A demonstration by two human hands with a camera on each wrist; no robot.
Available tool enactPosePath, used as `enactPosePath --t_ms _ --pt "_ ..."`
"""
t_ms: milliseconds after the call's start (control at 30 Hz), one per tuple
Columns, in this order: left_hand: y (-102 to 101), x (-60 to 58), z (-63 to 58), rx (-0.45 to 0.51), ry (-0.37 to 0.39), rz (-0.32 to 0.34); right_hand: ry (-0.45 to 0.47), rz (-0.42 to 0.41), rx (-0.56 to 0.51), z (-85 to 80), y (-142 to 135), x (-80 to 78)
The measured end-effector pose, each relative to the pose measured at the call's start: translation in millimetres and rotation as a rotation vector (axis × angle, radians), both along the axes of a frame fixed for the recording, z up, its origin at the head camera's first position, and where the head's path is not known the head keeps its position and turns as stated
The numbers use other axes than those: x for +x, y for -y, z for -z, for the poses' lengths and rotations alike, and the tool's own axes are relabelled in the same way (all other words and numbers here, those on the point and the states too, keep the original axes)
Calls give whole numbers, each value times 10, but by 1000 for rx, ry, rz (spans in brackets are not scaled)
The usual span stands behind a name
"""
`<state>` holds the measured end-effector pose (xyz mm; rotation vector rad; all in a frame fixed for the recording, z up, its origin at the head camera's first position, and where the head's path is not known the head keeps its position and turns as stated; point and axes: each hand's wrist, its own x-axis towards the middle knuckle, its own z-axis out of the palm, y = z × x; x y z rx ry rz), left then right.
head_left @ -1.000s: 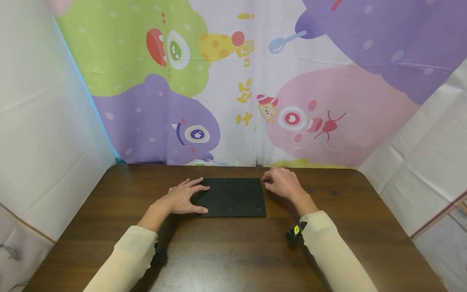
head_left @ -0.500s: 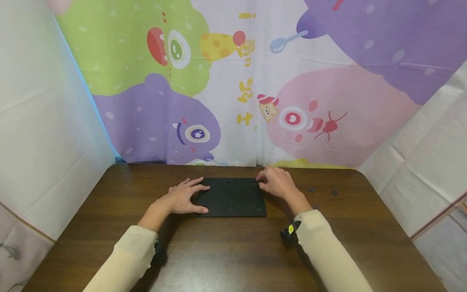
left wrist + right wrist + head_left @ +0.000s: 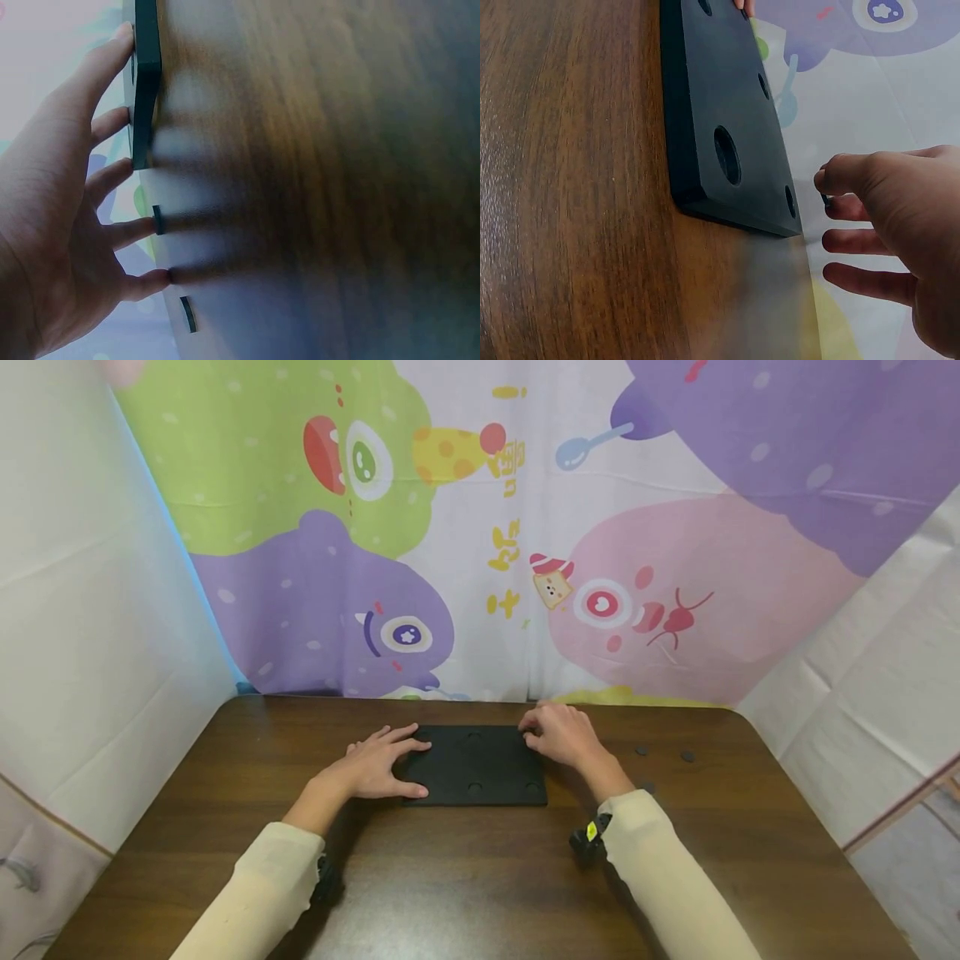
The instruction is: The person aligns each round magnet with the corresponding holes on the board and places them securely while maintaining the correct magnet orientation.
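A flat black board (image 3: 480, 764) with round recesses lies near the table's far edge. My left hand (image 3: 375, 767) rests on its left end, thumb and some fingers spread over the surface. In the left wrist view, a small dark disc (image 3: 157, 220) is by one fingertip and another disc (image 3: 187, 313) lies farther off. My right hand (image 3: 562, 733) is over the far right corner of the board, by the corner recess (image 3: 790, 201). Between its thumb and index finger it pinches a thin dark disc (image 3: 826, 200), mostly covered by the fingertips.
To the right of the right hand, small dark discs lie on the brown wooden table (image 3: 465, 877): one disc (image 3: 641, 750), a second disc (image 3: 687, 756), and a third disc (image 3: 649, 787) by the sleeve. A cartoon-printed curtain (image 3: 495, 643) hangs behind.
My right hand has moved left from beside the board to over its far right corner, uncovering a disc near the sleeve. The left hand has stayed in place.
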<state>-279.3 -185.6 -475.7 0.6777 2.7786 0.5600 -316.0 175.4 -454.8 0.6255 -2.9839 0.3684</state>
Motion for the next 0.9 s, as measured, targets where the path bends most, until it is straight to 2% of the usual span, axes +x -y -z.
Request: enactPosePath --t_ms 367,900 --pt "-18 2 -50 -5 -4 6 -9 4 -19 46 32 -11" --pt "-4 9 -41 -1 -1 5 4 13 -29 118 46 -25"
